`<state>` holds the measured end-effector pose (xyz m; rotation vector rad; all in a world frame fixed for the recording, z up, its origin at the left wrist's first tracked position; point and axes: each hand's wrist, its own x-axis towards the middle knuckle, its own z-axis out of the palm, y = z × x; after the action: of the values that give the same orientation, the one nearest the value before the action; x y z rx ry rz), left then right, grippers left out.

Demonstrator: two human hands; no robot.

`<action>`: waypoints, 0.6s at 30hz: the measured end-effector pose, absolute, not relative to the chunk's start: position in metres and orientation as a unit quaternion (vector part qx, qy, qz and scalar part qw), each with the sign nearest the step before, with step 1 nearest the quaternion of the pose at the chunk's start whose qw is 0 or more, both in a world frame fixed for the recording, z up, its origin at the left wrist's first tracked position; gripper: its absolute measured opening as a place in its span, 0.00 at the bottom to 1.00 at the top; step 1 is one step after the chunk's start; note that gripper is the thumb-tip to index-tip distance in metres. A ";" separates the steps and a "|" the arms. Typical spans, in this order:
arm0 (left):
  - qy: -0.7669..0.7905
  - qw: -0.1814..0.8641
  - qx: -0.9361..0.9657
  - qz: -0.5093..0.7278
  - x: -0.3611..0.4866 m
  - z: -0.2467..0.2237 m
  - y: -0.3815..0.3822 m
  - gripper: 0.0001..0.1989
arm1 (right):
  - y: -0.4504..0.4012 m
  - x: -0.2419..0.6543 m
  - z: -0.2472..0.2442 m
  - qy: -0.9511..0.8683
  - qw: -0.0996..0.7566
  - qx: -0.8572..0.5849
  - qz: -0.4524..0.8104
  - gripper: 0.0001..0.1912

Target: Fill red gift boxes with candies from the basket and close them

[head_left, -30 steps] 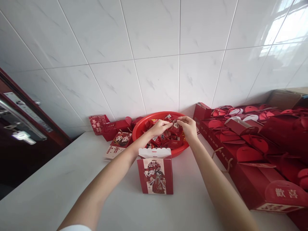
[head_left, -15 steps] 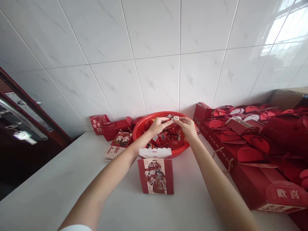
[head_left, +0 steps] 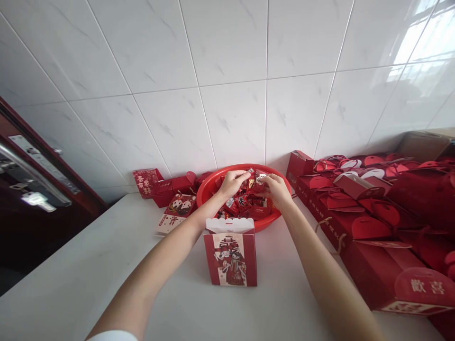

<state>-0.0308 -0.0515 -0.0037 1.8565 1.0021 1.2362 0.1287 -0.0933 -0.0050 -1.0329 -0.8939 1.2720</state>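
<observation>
Both hands are over an orange-red plastic basket (head_left: 204, 189) filled with small red wrapped candies (head_left: 243, 201). My right hand (head_left: 279, 190) pinches a small candy packet (head_left: 261, 179) with a cream patch and dark print. On the basket's left side, my left hand (head_left: 232, 183) has its fingers closed together; what they hold, if anything, I cannot make out. In front of the basket a red gift box (head_left: 230, 260) stands upright on the white tabletop, printed with two costumed figures. Its scalloped white top flap is up.
Many red gift boxes (head_left: 373, 260) with rounded flaps crowd the right side. More red boxes (head_left: 174, 184) and a panda-printed box (head_left: 177, 210) lie to the left of the basket. A tiled wall (head_left: 231, 118) rises behind, and a dark door with keys (head_left: 39, 201) is far left.
My fingertips, close together over the basket before, have moved slightly apart. The packet in my right hand has turned and shows more of its red wrapper. The gift box has stayed put.
</observation>
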 end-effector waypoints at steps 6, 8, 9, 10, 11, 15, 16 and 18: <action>0.384 0.326 0.731 0.460 -0.031 -0.002 -0.053 0.16 | -0.093 0.127 -0.005 -0.392 0.587 -0.437 0.558 0.05; 0.379 0.328 0.737 0.454 -0.030 -0.002 -0.053 0.17 | -0.094 0.127 -0.005 -0.394 0.588 -0.433 0.558 0.04; 0.374 0.330 0.740 0.451 -0.030 -0.001 -0.054 0.17 | -0.094 0.127 -0.005 -0.395 0.588 -0.431 0.558 0.04; 0.368 0.335 0.743 0.449 -0.030 -0.001 -0.054 0.17 | -0.095 0.127 -0.005 -0.396 0.588 -0.429 0.559 0.04; 0.362 0.339 0.744 0.447 -0.030 0.000 -0.054 0.18 | -0.095 0.127 -0.005 -0.397 0.590 -0.426 0.560 0.04; 0.356 0.353 0.742 0.446 -0.029 0.000 -0.053 0.18 | -0.095 0.128 -0.004 -0.378 0.617 -0.419 0.547 0.04; 0.364 0.358 0.739 0.440 -0.029 -0.001 -0.052 0.18 | -0.095 0.128 -0.004 -0.367 0.630 -0.420 0.540 0.05; 0.391 0.374 0.735 0.409 -0.029 -0.003 -0.049 0.17 | -0.092 0.130 -0.005 -0.338 0.655 -0.423 0.527 0.05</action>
<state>-0.0293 -0.0494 -0.0031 1.8810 1.0007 1.0485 0.1296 -0.0922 -0.0047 -0.9581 -0.7668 1.1953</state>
